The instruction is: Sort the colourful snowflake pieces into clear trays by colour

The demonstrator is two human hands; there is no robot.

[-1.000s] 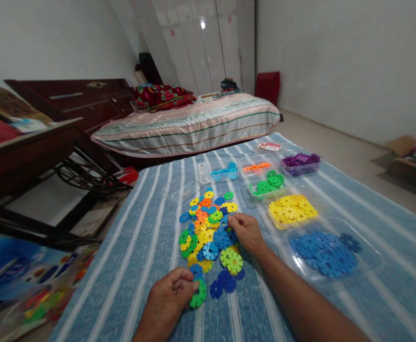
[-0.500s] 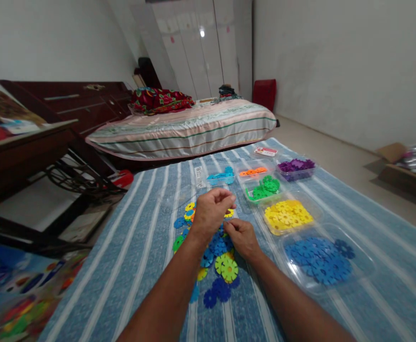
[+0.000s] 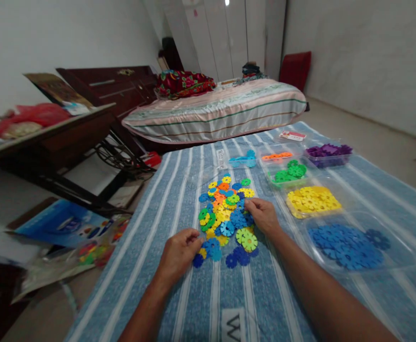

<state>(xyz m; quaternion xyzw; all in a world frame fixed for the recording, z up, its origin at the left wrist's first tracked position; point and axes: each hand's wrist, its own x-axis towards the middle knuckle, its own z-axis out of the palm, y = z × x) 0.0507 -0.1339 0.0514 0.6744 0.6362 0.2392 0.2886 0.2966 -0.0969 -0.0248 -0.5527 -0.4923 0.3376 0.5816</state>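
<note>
A loose pile of flower-shaped plastic discs [image 3: 225, 213] in yellow, blue, green and orange lies on the striped cloth between my hands. At the pile's near left edge is my left hand [image 3: 179, 251], thumb and forefinger drawn together beside some blue discs [image 3: 212, 248]. Anything between those fingertips is too small to make out. My right hand [image 3: 263, 216] reaches the pile's right side, its fingers pinched against the blue discs there. Whether a disc is in that pinch is hidden. Dark blue discs [image 3: 238, 257] lie at the near end of the pile.
To the right stand clear plastic boxes of sorted discs: blue [image 3: 346, 247], yellow [image 3: 313, 199], green [image 3: 289, 171], purple [image 3: 329, 153], orange [image 3: 277, 156] and light blue [image 3: 243, 160]. A transparent lid [image 3: 197, 175] lies behind the pile. A bed [image 3: 215, 114] stands beyond the cloth-covered surface.
My left hand has moved from above the pile to its near left edge, uncovering the discs. My right hand stays at the pile's right side. The view has shifted left and down.
</note>
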